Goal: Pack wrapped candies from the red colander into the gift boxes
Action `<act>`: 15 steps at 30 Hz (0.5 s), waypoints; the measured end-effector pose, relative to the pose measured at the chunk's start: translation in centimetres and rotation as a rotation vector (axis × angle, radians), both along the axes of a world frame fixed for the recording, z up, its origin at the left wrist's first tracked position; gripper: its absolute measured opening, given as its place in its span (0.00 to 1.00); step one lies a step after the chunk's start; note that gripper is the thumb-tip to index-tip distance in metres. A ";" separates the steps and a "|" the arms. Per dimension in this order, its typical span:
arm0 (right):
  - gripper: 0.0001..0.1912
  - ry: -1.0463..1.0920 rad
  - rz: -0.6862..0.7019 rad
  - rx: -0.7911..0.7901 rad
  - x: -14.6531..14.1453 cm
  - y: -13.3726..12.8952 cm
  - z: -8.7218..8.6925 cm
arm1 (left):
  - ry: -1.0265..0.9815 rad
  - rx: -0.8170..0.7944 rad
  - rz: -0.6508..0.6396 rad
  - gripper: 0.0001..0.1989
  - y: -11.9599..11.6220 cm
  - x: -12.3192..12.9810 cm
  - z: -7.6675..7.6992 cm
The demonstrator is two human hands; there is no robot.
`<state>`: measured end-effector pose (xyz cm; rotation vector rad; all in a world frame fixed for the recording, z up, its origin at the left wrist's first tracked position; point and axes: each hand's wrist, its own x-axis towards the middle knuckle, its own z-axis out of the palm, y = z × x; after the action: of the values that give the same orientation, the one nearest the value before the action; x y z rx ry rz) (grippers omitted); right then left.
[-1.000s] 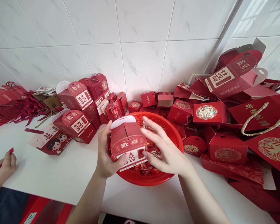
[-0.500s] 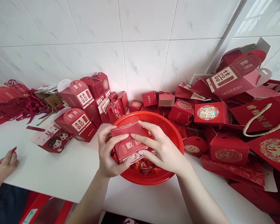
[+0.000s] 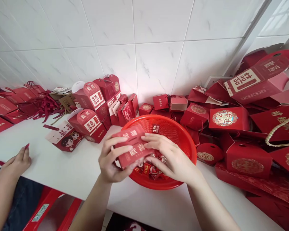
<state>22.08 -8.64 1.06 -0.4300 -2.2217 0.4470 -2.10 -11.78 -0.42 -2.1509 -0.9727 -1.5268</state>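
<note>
A red candy box with pale Chinese characters and a slot in its top is held over a red plastic basket. My left hand is wrapped around the box's left side, fingers across the top and thumb at the near edge. At the other end, my right hand grips the box with its fingertips on the top and its thumb lower down. Several small wrapped candies lie in the basket beneath; the box and my hands hide part of them.
Stacked red gift boxes stand behind on the left. A large heap of red boxes crowds the right side. Someone else's hand rests by the left table edge, above a red stool. A tiled wall closes the back.
My hands have tipped the box, so its slotted top now faces me and the front label is no longer visible. The view has swung slightly left.
</note>
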 end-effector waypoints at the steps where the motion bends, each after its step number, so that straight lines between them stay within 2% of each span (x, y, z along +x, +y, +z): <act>1: 0.15 -0.010 -0.037 0.016 0.1 0.0 0.0 | -0.005 0.057 0.080 0.17 0.0 -1.2 0.5; 5: 0.17 -0.053 -0.144 0.020 0.9 0.2 0.0 | -0.143 0.405 0.460 0.20 1.1 -8.2 3.7; 7: 0.18 -0.061 -0.179 0.016 1.3 0.3 0.1 | -0.218 0.411 0.614 0.19 2.5 -12.1 5.7; 9: 0.19 -0.069 -0.206 0.013 1.4 0.4 0.0 | -0.224 0.346 0.643 0.20 4.4 -15.7 7.3; 11: 0.19 -0.084 -0.216 0.007 1.3 0.5 -0.1 | -0.232 0.258 0.647 0.19 6.5 -18.5 8.1; 13: 0.18 -0.103 -0.219 0.006 1.1 0.5 -0.2 | -0.196 0.173 0.585 0.18 8.2 -20.3 8.0; 15: 0.17 -0.128 -0.222 0.008 0.9 0.5 -0.4 | -0.156 0.106 0.512 0.19 9.4 -21.2 7.3</act>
<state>22.95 -8.10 0.61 -0.7102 -2.2637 0.2994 -23.26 -2.36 6.89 -1.5625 -1.3327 -1.4556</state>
